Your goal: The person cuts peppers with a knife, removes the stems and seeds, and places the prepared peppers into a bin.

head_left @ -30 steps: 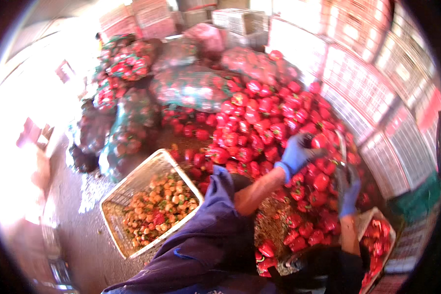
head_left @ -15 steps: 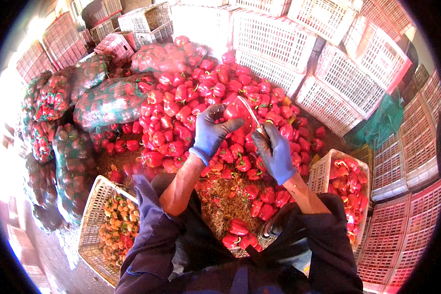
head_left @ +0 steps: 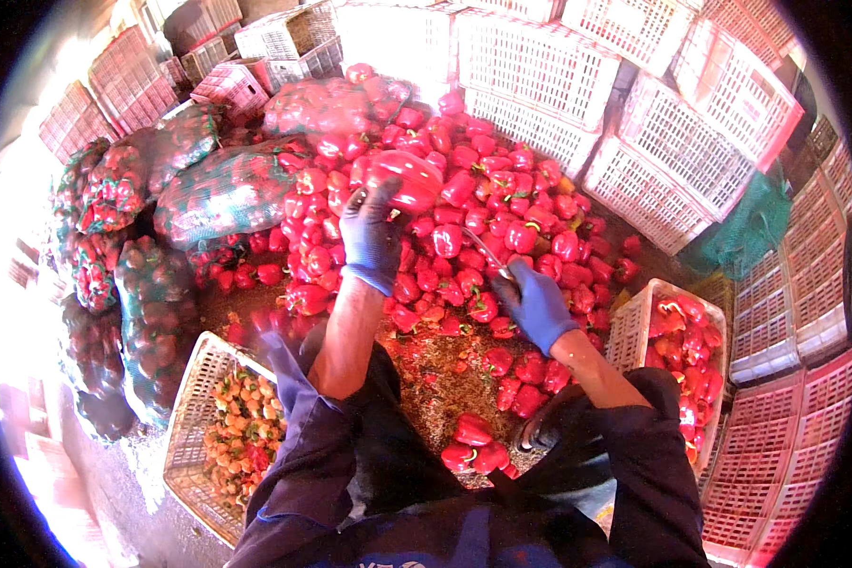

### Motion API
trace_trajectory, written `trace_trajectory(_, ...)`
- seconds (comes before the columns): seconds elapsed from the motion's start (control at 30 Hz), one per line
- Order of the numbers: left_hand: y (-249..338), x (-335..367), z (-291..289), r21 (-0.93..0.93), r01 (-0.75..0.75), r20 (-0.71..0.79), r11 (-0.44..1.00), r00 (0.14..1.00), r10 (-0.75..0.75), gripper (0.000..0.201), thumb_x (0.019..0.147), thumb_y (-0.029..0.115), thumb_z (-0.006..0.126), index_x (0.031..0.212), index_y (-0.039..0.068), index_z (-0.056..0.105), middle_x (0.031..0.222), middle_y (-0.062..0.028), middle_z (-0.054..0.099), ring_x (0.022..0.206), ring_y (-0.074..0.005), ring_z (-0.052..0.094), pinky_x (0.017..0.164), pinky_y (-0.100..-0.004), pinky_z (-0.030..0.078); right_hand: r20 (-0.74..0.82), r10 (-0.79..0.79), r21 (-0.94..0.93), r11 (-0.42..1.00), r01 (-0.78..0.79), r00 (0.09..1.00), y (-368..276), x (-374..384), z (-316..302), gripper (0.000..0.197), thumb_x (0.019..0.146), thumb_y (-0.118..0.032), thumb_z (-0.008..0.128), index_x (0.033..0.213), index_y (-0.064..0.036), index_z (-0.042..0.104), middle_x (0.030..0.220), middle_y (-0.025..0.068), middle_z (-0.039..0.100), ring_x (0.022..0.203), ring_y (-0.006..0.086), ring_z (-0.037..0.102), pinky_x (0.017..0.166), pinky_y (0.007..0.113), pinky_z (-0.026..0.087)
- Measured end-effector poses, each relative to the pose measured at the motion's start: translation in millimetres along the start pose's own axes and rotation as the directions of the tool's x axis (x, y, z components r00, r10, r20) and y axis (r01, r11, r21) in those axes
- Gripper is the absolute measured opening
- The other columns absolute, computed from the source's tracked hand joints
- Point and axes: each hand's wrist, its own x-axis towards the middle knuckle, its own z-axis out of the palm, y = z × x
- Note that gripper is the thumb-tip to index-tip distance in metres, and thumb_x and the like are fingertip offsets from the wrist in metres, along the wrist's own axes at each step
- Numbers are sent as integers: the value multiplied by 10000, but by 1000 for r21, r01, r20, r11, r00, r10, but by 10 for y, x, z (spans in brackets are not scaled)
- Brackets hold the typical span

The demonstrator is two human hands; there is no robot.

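My left hand (head_left: 371,237), in a blue work glove with dark fingertips, grips a large red bell pepper (head_left: 405,180) over the heap. The fingers are closed at the pepper's near side, and the palm is hidden. In my right hand (head_left: 538,305), gloved the same way, is a knife (head_left: 486,248) with a slim, light blade pointing up and left. The blade stands apart from the held pepper. Below and beyond both hands spreads a big pile of red bell peppers (head_left: 525,237). Several more peppers (head_left: 473,443) lie between my feet.
A white crate (head_left: 185,454) at my left holds orange-yellow pepper cores with green stems. Another crate (head_left: 629,327), at my right, contains red peppers. Stuffed green mesh sacks (head_left: 222,204) lie at the left. Stacked white crates (head_left: 530,71) line the back and right, beside green netting (head_left: 743,227).
My left hand has moved up and left with the pepper, away from the knife. My right hand has dropped slightly lower, and the blade now tilts more to the left.
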Motion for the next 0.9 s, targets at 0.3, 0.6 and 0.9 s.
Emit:
trace_trajectory(0.3, -103, -238, -83, 199, 212, 300, 957, 916, -266, 208, 843, 51, 720, 1050, 50, 718, 973, -41, 739, 868, -155, 712, 732, -298, 595, -171, 212, 445, 888, -116, 962, -274, 218, -307, 336, 883, -255, 832, 985, -12, 624, 769, -1, 480, 696, 103, 452, 601, 303, 421)
trace_trajectory(0.6, -549, -434, 17, 397, 143, 409, 907, 857, -314, 280, 896, 125, 756, 1151, 26, 697, 1013, -28, 749, 864, -107, 694, 753, -276, 567, -102, 60, 601, 799, 14, 993, -183, 334, -199, 653, 753, -370, 922, 1199, 6, 629, 1003, 94, 678, 936, 182, 630, 840, 342, 529)
trace_trajectory(0.9, -655, -713, -8, 405, 459, 409, 791, 683, -605, 377, 962, 205, 734, 1300, 87, 617, 1166, -44, 706, 948, -168, 716, 739, -353, 644, -187, 26, 326, 945, 37, 982, 59, 175, -99, 624, 688, -272, 931, 1158, 0, 623, 813, 38, 533, 746, 144, 503, 671, 322, 468)
